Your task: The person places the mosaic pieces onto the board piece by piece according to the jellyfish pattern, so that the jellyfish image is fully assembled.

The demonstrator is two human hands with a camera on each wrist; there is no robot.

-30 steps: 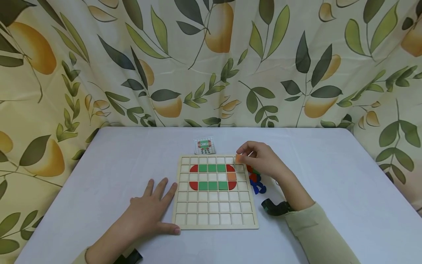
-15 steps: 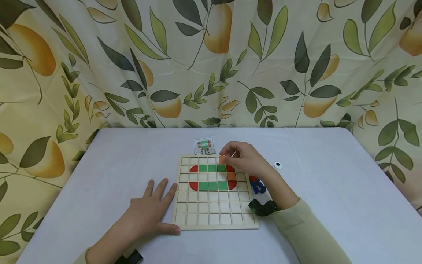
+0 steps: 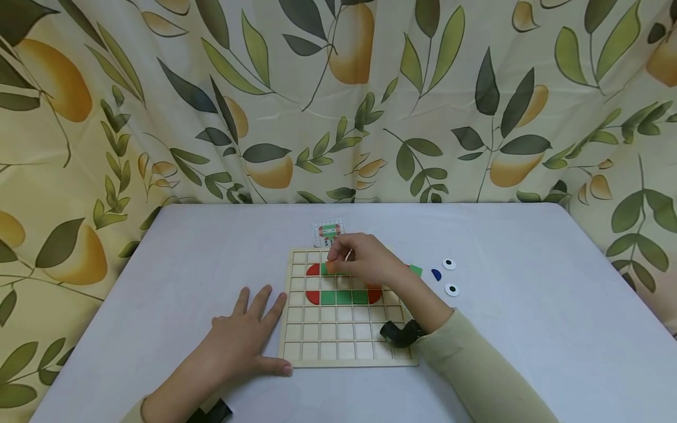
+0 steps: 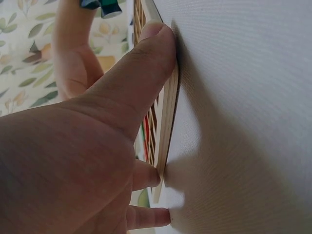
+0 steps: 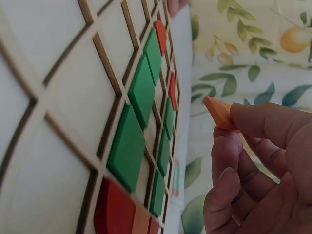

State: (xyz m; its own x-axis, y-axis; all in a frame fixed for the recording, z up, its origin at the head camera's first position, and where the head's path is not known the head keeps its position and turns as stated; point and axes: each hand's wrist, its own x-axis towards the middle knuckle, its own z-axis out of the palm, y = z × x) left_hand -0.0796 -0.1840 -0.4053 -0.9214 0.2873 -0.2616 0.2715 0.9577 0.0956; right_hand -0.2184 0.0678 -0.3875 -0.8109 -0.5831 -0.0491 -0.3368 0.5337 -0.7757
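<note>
My right hand [image 3: 367, 258] pinches an orange square tile [image 5: 220, 113] between thumb and fingers, held above the upper left part of a wooden grid board [image 3: 346, 351]. In the board's cells lie two rows of green square tiles [image 3: 344, 297], with red rounded corner pieces [image 3: 313, 297] at their ends. Another orange tile [image 5: 140, 219] sits at the right side between the rows, mostly hidden by the right hand in the head view. My left hand [image 3: 238, 335] lies with fingers spread at the board's left edge, its thumb [image 4: 158, 46] against the near corner.
Behind the board lies a small pattern card [image 3: 321, 235], partly covered by the right hand. On the table to the right are two eye pieces [image 3: 449, 264], a blue half-round piece [image 3: 436, 274] and a green piece [image 3: 415, 270]. The right forearm hides other loose pieces there.
My right hand has carried the orange tile leftward across the board, from the upper right corner to the upper left part. The left hand has stayed in place.
</note>
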